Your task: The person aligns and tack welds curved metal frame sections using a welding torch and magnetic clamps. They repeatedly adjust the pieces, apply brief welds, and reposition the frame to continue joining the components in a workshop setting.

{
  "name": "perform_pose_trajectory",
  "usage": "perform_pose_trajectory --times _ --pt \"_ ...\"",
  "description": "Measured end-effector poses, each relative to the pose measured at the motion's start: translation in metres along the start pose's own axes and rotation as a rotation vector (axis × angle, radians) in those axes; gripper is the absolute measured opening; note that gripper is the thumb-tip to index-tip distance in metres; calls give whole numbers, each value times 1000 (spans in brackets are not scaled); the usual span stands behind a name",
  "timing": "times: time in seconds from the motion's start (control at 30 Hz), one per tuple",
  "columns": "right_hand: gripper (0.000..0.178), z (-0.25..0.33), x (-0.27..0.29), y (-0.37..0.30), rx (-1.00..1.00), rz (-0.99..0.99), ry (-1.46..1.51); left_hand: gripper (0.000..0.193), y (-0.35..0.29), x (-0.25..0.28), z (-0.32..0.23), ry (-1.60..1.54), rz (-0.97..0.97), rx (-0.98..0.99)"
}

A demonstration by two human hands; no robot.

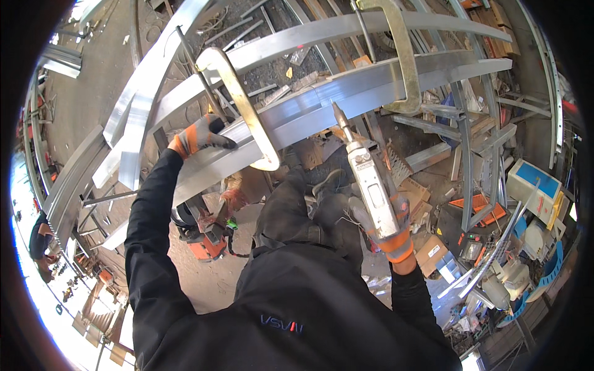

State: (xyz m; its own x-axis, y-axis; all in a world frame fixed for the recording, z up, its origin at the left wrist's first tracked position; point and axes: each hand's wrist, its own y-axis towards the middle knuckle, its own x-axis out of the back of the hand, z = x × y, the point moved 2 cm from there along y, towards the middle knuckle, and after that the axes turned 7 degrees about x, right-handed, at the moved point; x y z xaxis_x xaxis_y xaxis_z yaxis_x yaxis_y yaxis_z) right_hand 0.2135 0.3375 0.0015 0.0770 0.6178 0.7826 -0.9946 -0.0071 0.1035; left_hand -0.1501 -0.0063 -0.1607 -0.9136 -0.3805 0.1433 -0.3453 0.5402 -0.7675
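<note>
A long, slightly curved silver metal beam (309,114) runs across in front of me. My left hand (197,137), in a grey and orange glove, grips its left part with thumb and finger apart. Beside it a brass-coloured C-clamp (244,105) spans the beam; a second C-clamp (405,59) sits farther right. My right hand (393,232), gloved alike, is wrapped round a white and silver welding gun (374,191) with a conical nozzle. The nozzle points up at the beam's near face; contact I cannot tell. Some right-hand fingers are hidden behind the gun.
Another curved beam (346,26) lies beyond, with upright profiles (139,117) at left. An orange and black machine (207,244) stands below the beam. Metal frames (467,148), cardboard boxes (430,255) and a white and blue case (532,185) crowd the right. A person (41,238) is at far left.
</note>
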Motion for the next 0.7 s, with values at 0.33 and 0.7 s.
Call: perform_pose_trajectory --times 0.33,0.7 --pt "82 -64 -50 -20 -768 -117 2021 60 16 8 27 59 -18 156" --pt "91 -96 -52 -5 -982 -26 1855 73 -34 -36 11 297 -416 -126"
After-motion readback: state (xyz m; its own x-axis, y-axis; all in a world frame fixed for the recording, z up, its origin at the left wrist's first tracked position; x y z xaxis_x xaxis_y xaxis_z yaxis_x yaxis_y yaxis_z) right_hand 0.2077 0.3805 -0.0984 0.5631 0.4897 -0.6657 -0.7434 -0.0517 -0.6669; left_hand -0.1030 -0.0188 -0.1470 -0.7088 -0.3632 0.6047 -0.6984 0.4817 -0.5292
